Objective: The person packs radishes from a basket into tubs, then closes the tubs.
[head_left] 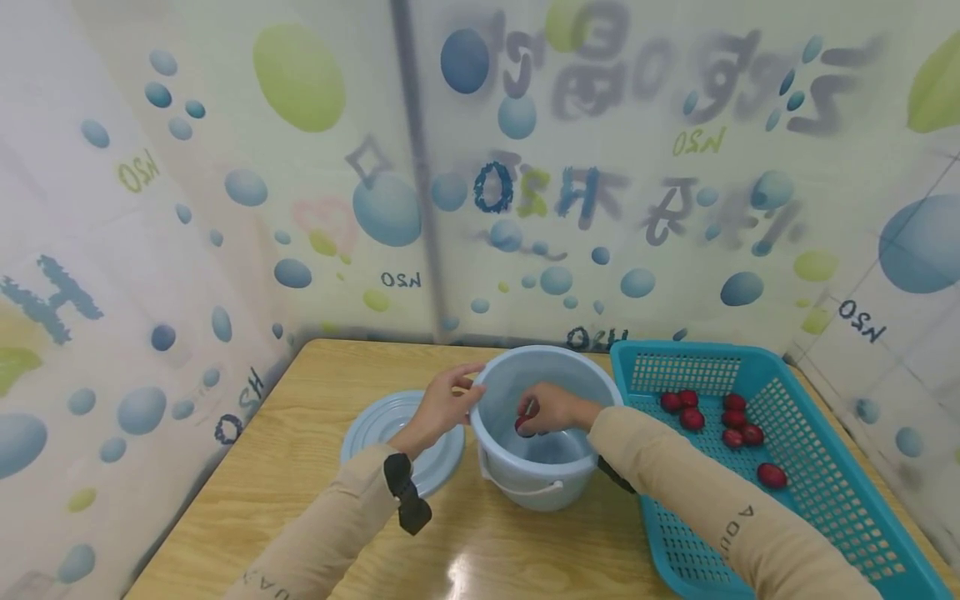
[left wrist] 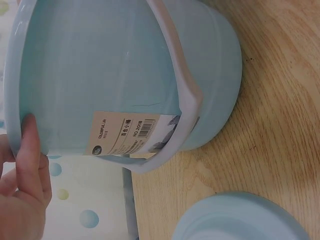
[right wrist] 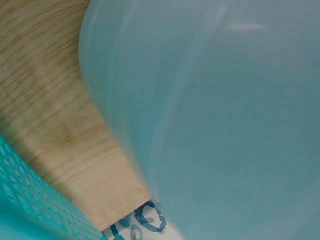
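Note:
A light blue bucket with a pale handle stands upright on the table. My left hand grips its rim at the left, and in the left wrist view fingers lie against the outer wall beside a printed label. Reaching down inside the bucket, my right hand holds a dark red plum in its fingertips, which partly cover the fruit. In the right wrist view the bucket's side fills most of the picture and hides that hand.
A turquoise perforated basket stands right of the bucket, with several red plums inside. The bucket's round blue lid lies on the wooden table at left, partly under my left forearm. A patterned wall rises behind.

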Demonstrator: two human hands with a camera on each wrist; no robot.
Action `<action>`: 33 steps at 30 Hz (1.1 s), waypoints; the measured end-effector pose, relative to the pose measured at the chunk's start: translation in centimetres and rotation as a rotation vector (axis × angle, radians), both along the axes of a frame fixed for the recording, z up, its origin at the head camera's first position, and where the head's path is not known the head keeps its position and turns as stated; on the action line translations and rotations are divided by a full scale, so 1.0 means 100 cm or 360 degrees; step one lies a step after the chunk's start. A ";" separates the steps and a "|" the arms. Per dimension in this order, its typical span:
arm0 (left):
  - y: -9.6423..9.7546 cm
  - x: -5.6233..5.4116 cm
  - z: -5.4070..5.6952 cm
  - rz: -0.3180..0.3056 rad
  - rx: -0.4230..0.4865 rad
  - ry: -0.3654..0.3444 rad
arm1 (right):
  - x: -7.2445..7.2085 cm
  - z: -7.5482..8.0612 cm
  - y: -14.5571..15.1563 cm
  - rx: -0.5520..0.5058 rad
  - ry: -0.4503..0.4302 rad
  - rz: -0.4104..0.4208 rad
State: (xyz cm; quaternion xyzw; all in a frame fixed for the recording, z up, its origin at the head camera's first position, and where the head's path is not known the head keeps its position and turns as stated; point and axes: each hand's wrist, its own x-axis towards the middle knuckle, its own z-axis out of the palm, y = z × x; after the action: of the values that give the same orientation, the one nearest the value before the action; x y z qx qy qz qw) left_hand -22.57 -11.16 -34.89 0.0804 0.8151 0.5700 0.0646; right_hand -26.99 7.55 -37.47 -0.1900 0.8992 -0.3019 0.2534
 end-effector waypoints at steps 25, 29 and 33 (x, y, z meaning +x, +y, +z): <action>-0.001 -0.016 -0.022 0.0047 -0.0043 -0.0020 | 0.006 0.051 0.048 -0.0341 0.0466 -0.0029; -0.001 -0.016 -0.022 0.0050 -0.0025 -0.0017 | 0.013 0.067 0.071 -0.0406 0.0599 -0.0037; -0.002 -0.012 -0.017 0.0038 0.0002 -0.0019 | 0.020 0.071 0.101 -0.0440 0.0686 -0.0111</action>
State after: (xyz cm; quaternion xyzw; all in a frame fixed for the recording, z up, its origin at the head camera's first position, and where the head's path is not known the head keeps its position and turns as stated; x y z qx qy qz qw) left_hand -23.81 -11.34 -36.62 0.0673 0.8153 0.5718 0.0626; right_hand -24.95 17.67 -30.35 -0.2517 0.8886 -0.3830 0.0171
